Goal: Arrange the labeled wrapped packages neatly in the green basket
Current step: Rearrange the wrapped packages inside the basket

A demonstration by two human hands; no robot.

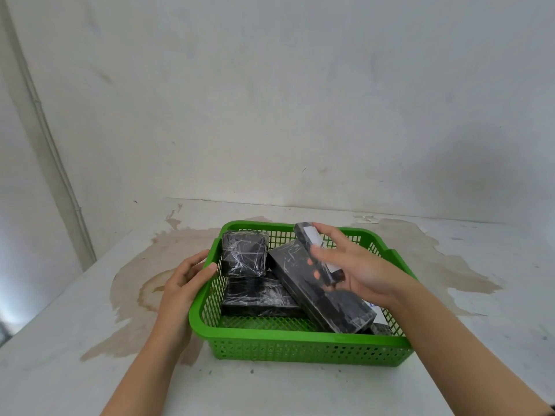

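A green mesh basket stands on a white stained table. Inside it lie black plastic-wrapped packages: a squarish one at the back left, a flat one in front of it, and a long one slanting across the middle. A small piece of another package shows at the front right corner. My right hand is shut on a narrow black package with a white label, held over the basket's right half. My left hand grips the basket's left rim.
The white tabletop carries large brown stains around the basket. A white wall rises just behind the table. A pipe runs down the wall at the left. The table's left edge drops off near the frame's left side.
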